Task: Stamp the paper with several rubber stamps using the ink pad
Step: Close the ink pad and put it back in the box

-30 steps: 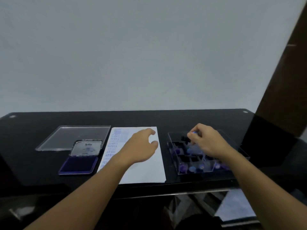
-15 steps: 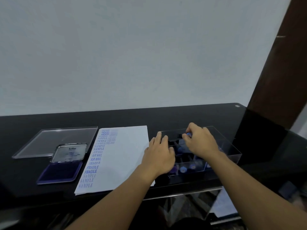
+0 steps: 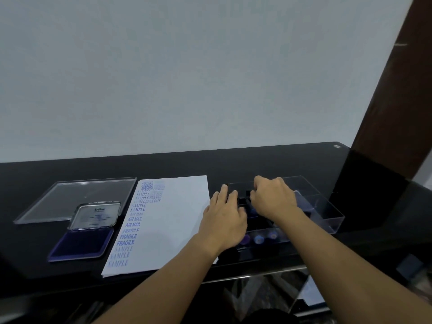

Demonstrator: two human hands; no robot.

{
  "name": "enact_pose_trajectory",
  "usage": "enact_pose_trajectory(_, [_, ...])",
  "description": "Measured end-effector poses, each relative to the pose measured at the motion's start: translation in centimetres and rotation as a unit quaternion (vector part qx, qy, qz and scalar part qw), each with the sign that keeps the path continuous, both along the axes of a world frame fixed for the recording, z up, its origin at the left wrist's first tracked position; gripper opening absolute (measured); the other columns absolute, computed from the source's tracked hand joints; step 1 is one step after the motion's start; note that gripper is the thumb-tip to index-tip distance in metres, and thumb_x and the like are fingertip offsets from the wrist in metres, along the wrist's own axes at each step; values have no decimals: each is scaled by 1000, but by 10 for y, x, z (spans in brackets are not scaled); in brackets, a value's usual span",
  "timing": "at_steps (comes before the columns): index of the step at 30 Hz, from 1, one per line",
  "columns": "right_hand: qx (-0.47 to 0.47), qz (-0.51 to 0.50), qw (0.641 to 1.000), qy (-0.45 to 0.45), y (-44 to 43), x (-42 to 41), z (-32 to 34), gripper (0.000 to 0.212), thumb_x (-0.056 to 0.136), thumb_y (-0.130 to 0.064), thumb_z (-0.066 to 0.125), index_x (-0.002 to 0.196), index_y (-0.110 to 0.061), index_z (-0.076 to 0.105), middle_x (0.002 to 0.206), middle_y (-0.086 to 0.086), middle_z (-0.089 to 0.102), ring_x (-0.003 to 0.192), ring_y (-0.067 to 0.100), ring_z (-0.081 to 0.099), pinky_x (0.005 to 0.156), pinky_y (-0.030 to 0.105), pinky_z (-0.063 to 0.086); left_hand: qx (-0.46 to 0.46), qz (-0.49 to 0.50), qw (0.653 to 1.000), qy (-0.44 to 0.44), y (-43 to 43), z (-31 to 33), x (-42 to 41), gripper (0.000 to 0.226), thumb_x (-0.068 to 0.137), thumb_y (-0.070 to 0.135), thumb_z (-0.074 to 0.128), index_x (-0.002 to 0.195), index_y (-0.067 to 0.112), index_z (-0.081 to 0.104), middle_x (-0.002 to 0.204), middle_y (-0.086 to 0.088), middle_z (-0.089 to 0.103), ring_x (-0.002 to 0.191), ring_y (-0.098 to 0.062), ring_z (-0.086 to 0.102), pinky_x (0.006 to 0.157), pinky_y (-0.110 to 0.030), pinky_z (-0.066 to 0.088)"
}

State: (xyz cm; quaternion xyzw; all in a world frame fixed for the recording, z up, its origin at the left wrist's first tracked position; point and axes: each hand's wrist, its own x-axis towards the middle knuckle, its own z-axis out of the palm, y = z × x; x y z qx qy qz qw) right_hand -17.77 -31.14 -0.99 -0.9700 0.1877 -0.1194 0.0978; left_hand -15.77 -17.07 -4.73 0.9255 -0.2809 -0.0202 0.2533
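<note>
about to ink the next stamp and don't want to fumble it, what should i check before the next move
1. Ink pad open, inked face exposed: ok.
2. Paper has blank space right of the printed column: ok.
3. Left hand rests on the stamp box at its left edge, steadying it: ok.
4. Right hand grips a stamp: cannot tell; its curled fingers hide what is under them.
5. Way from box to ink pad free: probably not ok; the left hand and forearm lie across it.
</note>
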Motion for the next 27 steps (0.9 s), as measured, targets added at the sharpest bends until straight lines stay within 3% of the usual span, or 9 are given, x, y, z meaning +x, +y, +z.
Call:
enact_pose_trajectory(5, [53, 2, 998, -30, -9, -7, -13, 14, 99, -24, 43, 98, -17, 55, 92, 8, 56, 106, 27, 46, 69, 36, 41, -4, -1, 1000, 8, -1, 0, 0, 56, 106, 35, 30, 158, 18, 19, 168, -3, 0, 154, -24, 2, 124, -43, 17])
enact_pose_trajectory(11, [108, 16, 993, -48, -21, -16, -12, 16, 95, -21, 46, 102, -24, 60, 99, 0, 64, 102, 13, 36, 74, 34, 38, -10, -5, 1000, 22, 0, 1, 1, 57, 106, 37, 31, 158, 17, 21, 168, -2, -1, 154, -24, 4, 123, -44, 18])
enact_pose_trajectory(14, [115, 25, 992, -54, -23, -21, -8, 13, 93, -21, 48, 96, -27, 60, 93, -4, 65, 103, 18, 51, 76, 34, 45, -46, -13, 997, 59, 3, 4, 1, 59, 105, 40, 33, 158, 18, 21, 168, 0, 0, 154, -21, 5, 124, -42, 16])
enact_pose_trajectory(18, [120, 14, 992, -42, -17, -28, 3, 14, 94, -23, 48, 98, -28, 60, 91, -4, 66, 85, 17, 59, 71, 35, 51, -151, -8, 982, 116, 20, 21, 1, 58, 104, 42, 37, 158, 20, 26, 165, 4, 22, 150, -14, 22, 120, -34, 24])
enact_pose_trajectory(20, [117, 20, 992, -51, -6, -28, 8, 16, 94, -23, 47, 101, -28, 61, 90, -5, 66, 81, 16, 59, 71, 35, 51, -173, 7, 979, 109, 39, 32, 2, 54, 104, 39, 42, 154, 21, 33, 158, 6, 35, 143, -14, 36, 111, -28, 32])
enact_pose_trajectory(23, [153, 49, 984, -72, 21, -25, 19, 15, 96, -21, 49, 100, -26, 62, 83, -7, 67, 73, 12, 60, 61, 29, 44, -173, 39, 979, 102, 76, 48, 8, 45, 103, 35, 47, 147, 25, 43, 151, 7, 46, 136, -15, 46, 106, -31, 41])
enact_pose_trajectory(25, [189, 67, 977, -79, 46, -20, 23, 15, 96, -20, 51, 98, -25, 64, 80, -10, 67, 73, 9, 61, 56, 25, 41, -179, 67, 975, 110, 106, 56, 14, 40, 102, 34, 50, 141, 26, 50, 143, 10, 53, 128, -12, 52, 104, -33, 45])
enact_pose_trajectory(27, [226, 81, 967, -89, 73, -14, 25, 14, 95, -20, 54, 96, -25, 67, 85, -13, 66, 82, 10, 62, 61, 23, 41, -194, 98, 970, 113, 139, 62, 18, 36, 99, 33, 52, 134, 26, 56, 134, 11, 57, 119, -10, 55, 100, -33, 48])
